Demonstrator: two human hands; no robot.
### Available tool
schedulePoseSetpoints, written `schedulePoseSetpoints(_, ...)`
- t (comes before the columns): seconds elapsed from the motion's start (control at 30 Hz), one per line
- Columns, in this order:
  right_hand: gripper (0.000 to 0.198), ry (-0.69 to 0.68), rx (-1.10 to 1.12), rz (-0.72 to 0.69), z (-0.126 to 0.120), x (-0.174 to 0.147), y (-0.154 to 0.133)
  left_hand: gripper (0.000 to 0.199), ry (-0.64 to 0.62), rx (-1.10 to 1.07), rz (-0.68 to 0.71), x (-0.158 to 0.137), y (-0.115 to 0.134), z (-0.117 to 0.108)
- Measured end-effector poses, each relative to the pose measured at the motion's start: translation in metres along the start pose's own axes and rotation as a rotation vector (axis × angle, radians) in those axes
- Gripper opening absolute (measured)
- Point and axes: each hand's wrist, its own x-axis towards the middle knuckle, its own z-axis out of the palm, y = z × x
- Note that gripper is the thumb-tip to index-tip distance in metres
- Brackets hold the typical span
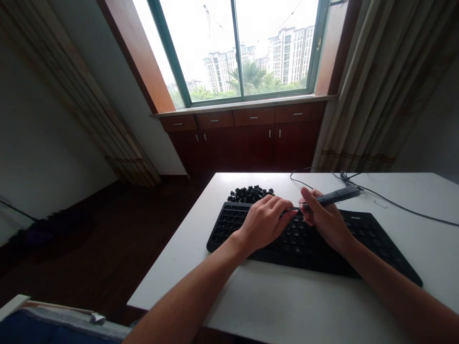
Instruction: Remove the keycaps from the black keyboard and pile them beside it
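A black keyboard [276,253] lies on the white table beneath both hands. Its left part shows bare sockets where keycaps are off. My right hand [322,217] is closed around a long black brush-like tool [339,195], held above the keyboard with its wide end to the right. Thin wire shows at the tool's left end, beside the thumb. My left hand [267,217] pinches at that end with thumb and fingertips. What sits between those fingertips is too small to make out. Behind the keyboard's left end lies a pile of loose black keycaps [249,194].
A black cable [401,205] runs across the back right of the white table [172,272]. A small bent wire [380,205] lies near it. Red-brown cabinets [251,143] stand under the window, and a chair with dark blue cloth [53,327] is at lower left.
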Motion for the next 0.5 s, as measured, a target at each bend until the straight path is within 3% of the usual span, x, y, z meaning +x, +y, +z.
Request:
schedulePoseSetpoints(0.23, 0.046, -0.003, 0.014, 0.015, 0.0003, -0.0001, -0.0004, 0.018, 0.052, 0.041, 0.042, -0.0005, -0.0023, 0.0021)
schedulePoseSetpoints(0.5, 0.062, -0.03, 0.31, 0.178, -0.0019, 0.0034, -0.0052, 0.018, 0.043, 0.029, 0.046, 0.0, -0.0018, 0.0025)
